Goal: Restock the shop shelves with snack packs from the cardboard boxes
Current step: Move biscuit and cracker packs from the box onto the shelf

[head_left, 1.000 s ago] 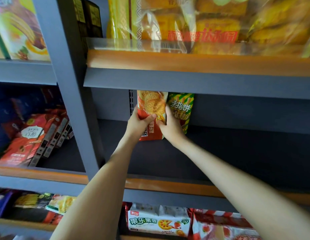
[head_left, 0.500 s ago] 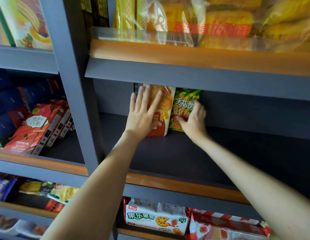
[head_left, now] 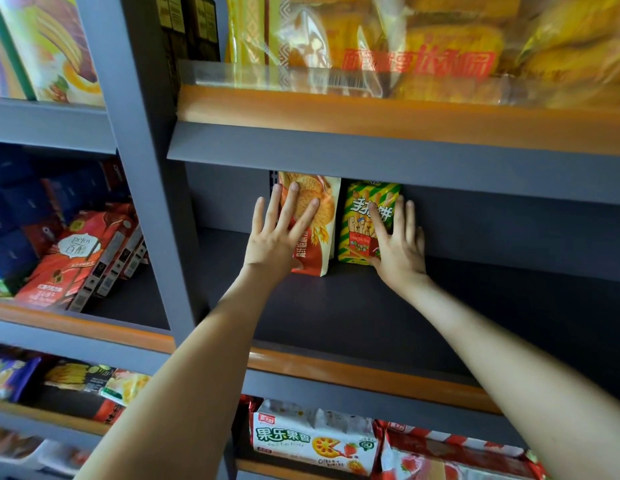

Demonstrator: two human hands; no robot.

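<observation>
The orange pack [head_left: 320, 252], gripped by both hands a second ago, now stands at the back of the shelf [head_left: 336, 317] beside the green pack [head_left: 357, 220] (perhaps touching). The left hand [head_left: 277, 237] and the right hand [head_left: 400, 251] press flat, fingers spread, one on each; this placing seems finished.

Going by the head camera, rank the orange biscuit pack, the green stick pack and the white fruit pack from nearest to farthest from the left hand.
1. orange biscuit pack: middle shelf, under the left hand's fingers.
2. green stick pack: same shelf, just to its right.
3. white fruit pack: on the shelf below.
</observation>
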